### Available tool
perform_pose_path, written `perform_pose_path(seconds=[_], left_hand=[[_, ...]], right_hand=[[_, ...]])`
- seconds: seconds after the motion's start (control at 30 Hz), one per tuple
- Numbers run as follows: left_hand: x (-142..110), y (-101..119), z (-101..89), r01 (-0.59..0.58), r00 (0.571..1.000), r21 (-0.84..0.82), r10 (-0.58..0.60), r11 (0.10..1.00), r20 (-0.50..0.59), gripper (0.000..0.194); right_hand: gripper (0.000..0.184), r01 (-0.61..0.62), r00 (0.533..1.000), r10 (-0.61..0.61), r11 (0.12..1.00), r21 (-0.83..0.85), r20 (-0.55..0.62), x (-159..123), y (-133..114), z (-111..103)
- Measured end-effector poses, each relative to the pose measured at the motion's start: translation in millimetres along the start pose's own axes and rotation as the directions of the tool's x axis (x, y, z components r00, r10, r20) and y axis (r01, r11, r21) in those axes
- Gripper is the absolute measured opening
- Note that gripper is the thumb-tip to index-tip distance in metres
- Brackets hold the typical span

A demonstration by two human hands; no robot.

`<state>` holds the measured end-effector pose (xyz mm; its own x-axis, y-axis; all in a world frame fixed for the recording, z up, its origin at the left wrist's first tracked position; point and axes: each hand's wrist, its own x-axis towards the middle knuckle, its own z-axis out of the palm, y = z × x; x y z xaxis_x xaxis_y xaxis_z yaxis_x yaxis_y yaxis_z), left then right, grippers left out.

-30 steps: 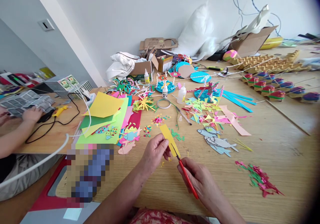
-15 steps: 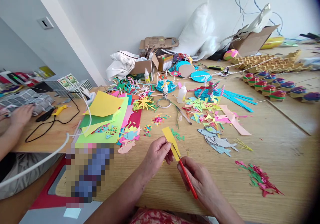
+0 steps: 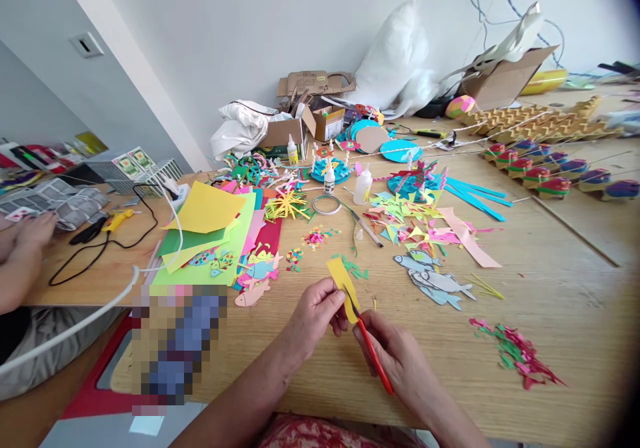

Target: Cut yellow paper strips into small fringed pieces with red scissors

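Observation:
My left hand (image 3: 320,308) pinches a narrow strip of yellow paper (image 3: 339,276) between thumb and fingers, above the front of the table. Red-handled scissors (image 3: 374,355) are in my right hand (image 3: 393,351), with the fingers closed round the handles. Their dark blades lie along the lower part of the strip, touching it. Part of the handles is hidden by my fingers. Just beyond the strip lie small green paper bits (image 3: 356,268), and a thin yellow sliver (image 3: 375,305) rests near my right hand.
Left stand stacked coloured sheets (image 3: 205,208) and paper fish (image 3: 254,296). Grey fish cutouts (image 3: 440,281) and red-green scraps (image 3: 520,355) lie right. Glue bottles (image 3: 363,188), a tape roll (image 3: 327,205) and paper scraps (image 3: 410,218) sit behind. Another person's hand (image 3: 35,235) is far left.
The yellow strip has shifted slightly in my left hand, and the scissor blades now sit a little differently on it. At the far left, the other person's hand has moved toward the table's near edge.

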<state>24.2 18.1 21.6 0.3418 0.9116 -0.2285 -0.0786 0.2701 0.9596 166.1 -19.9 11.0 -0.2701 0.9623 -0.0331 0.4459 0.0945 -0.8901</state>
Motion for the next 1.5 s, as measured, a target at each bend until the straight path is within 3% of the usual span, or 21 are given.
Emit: perform_pose_path(seconds=[0.2, 0.53, 0.8, 1.07, 1.5], left_hand=[[0, -2, 0.4, 0.021, 1.0, -0.038, -0.02, 0.999, 0.019, 0.026], [-5, -1, 4.8, 0.054, 0.997, -0.072, -0.051, 0.996, 0.052, 0.022], [-5, -2, 4.7, 0.059, 0.996, -0.084, -0.053, 0.995, 0.071, 0.024], [2, -4, -1.0, -0.027, 1.0, -0.022, 0.026, 0.999, -0.007, 0.025], [1, -1, 10.8, 0.093, 0.995, -0.096, -0.09, 0.991, 0.04, 0.023]], right_hand=[[0.039, 0.016, 1.0, -0.017, 0.999, -0.034, -0.025, -2, 3, 1], [0.034, -0.022, 0.999, 0.02, 0.998, 0.058, 0.041, -3, -1, -2], [0.034, 0.05, 0.999, -0.05, 0.999, 0.013, -0.007, -4, 2, -4], [0.034, 0.0, 0.999, -0.002, 0.999, -0.04, -0.041, -8, 9, 1], [0.032, -0.024, 1.0, 0.024, 1.0, 0.012, -0.005, -8, 5, -6]])
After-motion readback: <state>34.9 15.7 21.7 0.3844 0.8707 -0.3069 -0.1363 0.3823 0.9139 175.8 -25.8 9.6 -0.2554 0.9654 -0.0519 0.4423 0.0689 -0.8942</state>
